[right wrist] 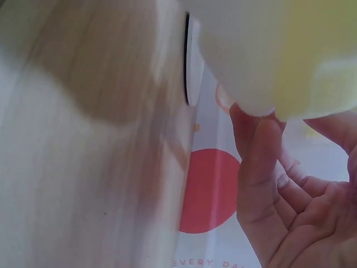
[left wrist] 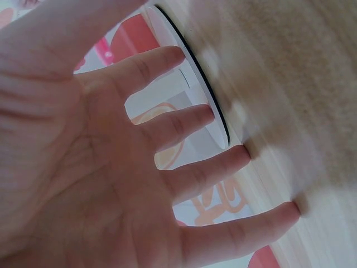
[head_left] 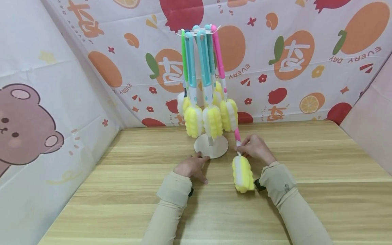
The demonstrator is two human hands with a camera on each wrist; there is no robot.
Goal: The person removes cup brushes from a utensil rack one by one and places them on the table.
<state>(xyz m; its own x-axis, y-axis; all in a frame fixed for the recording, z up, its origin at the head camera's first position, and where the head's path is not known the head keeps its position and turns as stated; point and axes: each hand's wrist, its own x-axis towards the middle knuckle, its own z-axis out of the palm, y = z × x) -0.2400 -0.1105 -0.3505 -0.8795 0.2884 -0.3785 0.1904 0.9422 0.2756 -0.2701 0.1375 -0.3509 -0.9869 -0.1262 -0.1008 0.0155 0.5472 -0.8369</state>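
Observation:
My right hand point(head_left: 257, 149) pinches a sponge bottle brush point(head_left: 243, 173) at its white neck, just above the yellow-and-white head. Its pink handle points up and back, partly behind another brush's head. In the right wrist view the sponge point(right wrist: 312, 56) fills the top and covers some fingertips. Fingers spread, my left hand point(head_left: 190, 166) rests at the front left edge of the round white base point(head_left: 219, 147) of a brush stand. The left wrist view has two fingertips over the rim of the base point(left wrist: 192, 67), while two others touch the table.
Several similar brushes hang from the stand's top, with teal handles point(head_left: 204, 61), a green handle point(head_left: 185, 58) and a pink handle point(head_left: 218, 54). The stand is on a wood-grain table point(head_left: 128, 190). A fruit-print cloth point(head_left: 294, 85) rises behind, and a bear-print sheet point(head_left: 82, 88) is at left.

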